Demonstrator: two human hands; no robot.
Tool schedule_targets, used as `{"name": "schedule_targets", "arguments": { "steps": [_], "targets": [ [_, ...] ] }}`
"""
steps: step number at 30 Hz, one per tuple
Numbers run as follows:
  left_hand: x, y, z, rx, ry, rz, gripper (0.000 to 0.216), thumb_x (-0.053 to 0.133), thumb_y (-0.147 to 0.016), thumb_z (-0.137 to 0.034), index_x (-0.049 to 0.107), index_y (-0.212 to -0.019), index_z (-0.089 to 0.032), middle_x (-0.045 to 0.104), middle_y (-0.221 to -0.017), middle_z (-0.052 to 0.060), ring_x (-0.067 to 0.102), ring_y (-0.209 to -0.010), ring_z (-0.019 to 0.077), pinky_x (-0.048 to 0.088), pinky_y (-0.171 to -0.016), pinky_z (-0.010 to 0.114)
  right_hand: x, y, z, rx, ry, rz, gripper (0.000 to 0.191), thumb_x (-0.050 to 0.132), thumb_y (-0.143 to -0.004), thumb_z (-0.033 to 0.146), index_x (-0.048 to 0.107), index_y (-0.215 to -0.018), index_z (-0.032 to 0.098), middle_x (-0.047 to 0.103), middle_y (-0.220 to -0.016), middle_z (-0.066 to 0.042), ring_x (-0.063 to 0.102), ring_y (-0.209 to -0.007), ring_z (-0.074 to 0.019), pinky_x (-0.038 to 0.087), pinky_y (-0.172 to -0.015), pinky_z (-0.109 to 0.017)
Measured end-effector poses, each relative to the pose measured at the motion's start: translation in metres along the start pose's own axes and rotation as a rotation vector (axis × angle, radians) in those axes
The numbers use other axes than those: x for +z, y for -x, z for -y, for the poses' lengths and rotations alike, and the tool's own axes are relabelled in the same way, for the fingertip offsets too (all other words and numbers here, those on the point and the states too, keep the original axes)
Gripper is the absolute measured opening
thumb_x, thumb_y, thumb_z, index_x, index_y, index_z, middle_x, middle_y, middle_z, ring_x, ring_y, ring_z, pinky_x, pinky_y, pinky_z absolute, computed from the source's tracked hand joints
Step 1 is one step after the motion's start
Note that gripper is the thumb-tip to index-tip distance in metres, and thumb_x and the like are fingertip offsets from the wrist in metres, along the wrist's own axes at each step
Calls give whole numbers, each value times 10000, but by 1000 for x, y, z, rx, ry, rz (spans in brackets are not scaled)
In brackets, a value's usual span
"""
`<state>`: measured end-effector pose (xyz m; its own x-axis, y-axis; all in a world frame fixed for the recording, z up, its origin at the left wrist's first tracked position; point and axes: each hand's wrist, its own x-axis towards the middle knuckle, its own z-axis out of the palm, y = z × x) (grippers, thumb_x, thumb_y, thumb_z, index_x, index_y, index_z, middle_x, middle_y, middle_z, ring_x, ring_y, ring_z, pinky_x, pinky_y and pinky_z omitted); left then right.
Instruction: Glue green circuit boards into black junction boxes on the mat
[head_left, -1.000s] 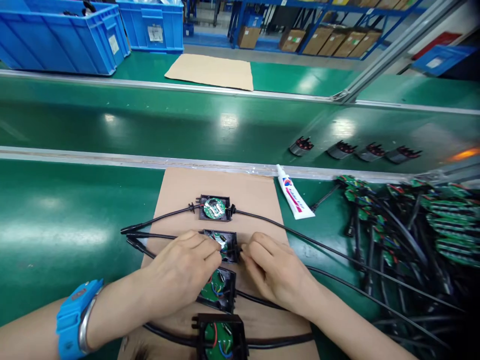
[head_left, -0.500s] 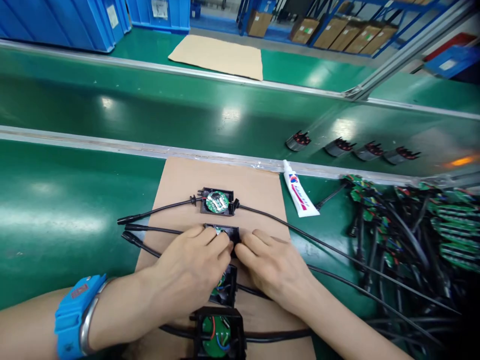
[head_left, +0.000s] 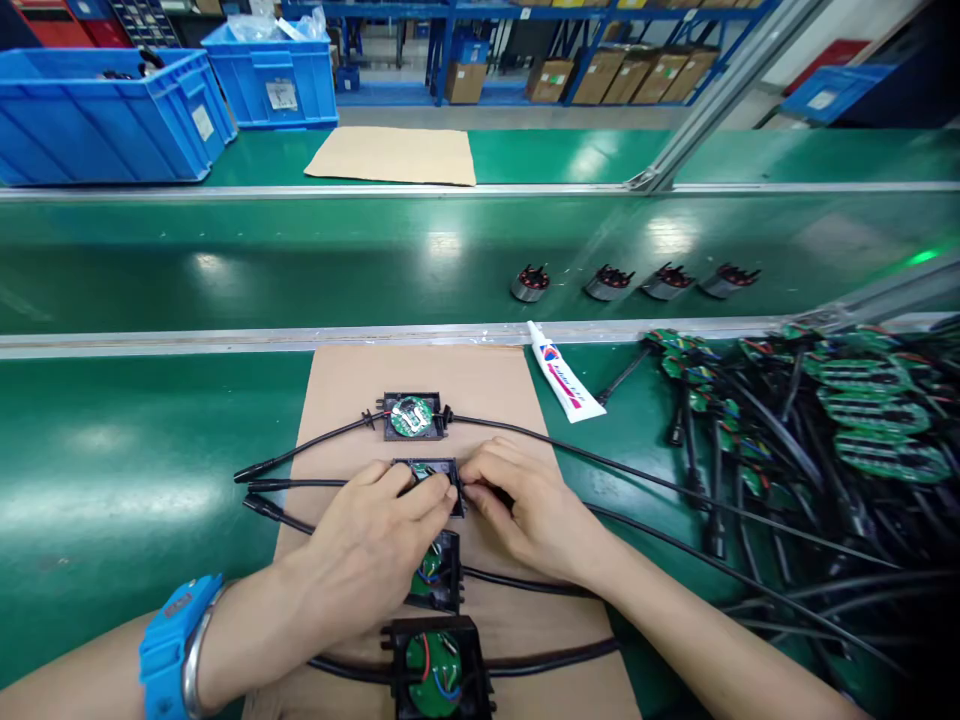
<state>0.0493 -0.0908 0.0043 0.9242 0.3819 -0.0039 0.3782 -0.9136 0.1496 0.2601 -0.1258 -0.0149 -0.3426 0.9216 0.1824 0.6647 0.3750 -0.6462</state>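
Observation:
My left hand [head_left: 386, 530] is closed over a small black plastic housing [head_left: 450, 467] on the cardboard, its fingertips at the right part of the housing. A green circuit board [head_left: 421, 470] inside is partly hidden by those fingers. At the right end of the same housing, my right hand [head_left: 525, 510] pinches with thumb and forefinger where the black cable [head_left: 637, 520] enters; the fingertips partly hide the grip. Behind it lies another open housing [head_left: 412, 416] with a round board and cables at both ends. Two more housings [head_left: 450, 570] [head_left: 439, 665] lie nearer me.
Cardboard [head_left: 420, 365] covers the green bench. A white glue tube [head_left: 566, 375] lies to its right, beside a heap of wired circuit boards [head_left: 862, 410]. Several motor stators [head_left: 611, 283] stand behind the metal rail [head_left: 225, 343]. Blue bins [head_left: 112, 120] stand at the back left.
The view has tilted up and levelled, showing more of the bins and shelves. My right hand's thumb and forefinger now show more openly at the housing's end. The left hand stays on the housing.

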Motion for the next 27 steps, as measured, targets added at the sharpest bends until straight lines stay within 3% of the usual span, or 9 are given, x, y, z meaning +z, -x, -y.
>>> {"name": "schedule_targets", "arguments": {
  "steps": [6,10,13,16,20,24,27],
  "targets": [
    [1,-4,-4,-19,26,-10,377,462,-798,-45,594,-1134,-153,636,-1148,61,511,-788,204,414,-747,372,10,7,-3,-124,86,13,259,338,-900,69,514,-734,161,487,-728,-42,414,-703,-160,366,-620,-286],
    [0,4,-6,3,66,-24,429,493,-760,-58,574,-1169,-155,633,-1130,59,526,-802,210,426,-749,379,2,10,5,-119,90,75,277,348,-901,73,517,-699,161,482,-707,-34,423,-696,-155,356,-606,-283],
    [-6,11,8,-21,199,-141,453,482,-762,-56,569,-1179,-211,599,-1171,54,542,-939,221,435,-814,374,-12,2,8,-83,73,141,226,406,-897,106,572,-754,163,531,-733,-35,473,-730,-158,398,-653,-292],
    [-13,12,38,-235,261,-308,373,462,-826,-71,560,-1168,-184,569,-1138,93,526,-1024,227,439,-870,386,-20,-17,0,-38,126,29,147,462,-892,147,603,-932,166,615,-889,-67,526,-875,-194,439,-779,-353],
    [-14,8,74,-457,197,-202,123,569,-848,-156,586,-964,-121,601,-1013,110,556,-970,247,460,-853,395,-14,-39,-18,12,193,-100,150,490,-862,156,562,-992,138,637,-911,-91,567,-886,-212,468,-788,-369],
    [-20,10,79,-473,286,-155,138,464,-933,-184,599,-954,-168,677,-935,42,632,-859,196,499,-756,310,-17,-34,-7,-18,181,-113,173,389,-918,171,534,-1004,131,634,-881,-90,602,-807,-176,473,-705,-307],
    [-27,10,74,-436,275,-176,209,428,-961,-228,629,-1007,-191,704,-1021,38,657,-925,207,513,-800,319,-30,-29,18,-13,249,-35,233,326,-940,187,555,-929,143,635,-823,-82,602,-715,-173,441,-639,-308]
  ]
}}
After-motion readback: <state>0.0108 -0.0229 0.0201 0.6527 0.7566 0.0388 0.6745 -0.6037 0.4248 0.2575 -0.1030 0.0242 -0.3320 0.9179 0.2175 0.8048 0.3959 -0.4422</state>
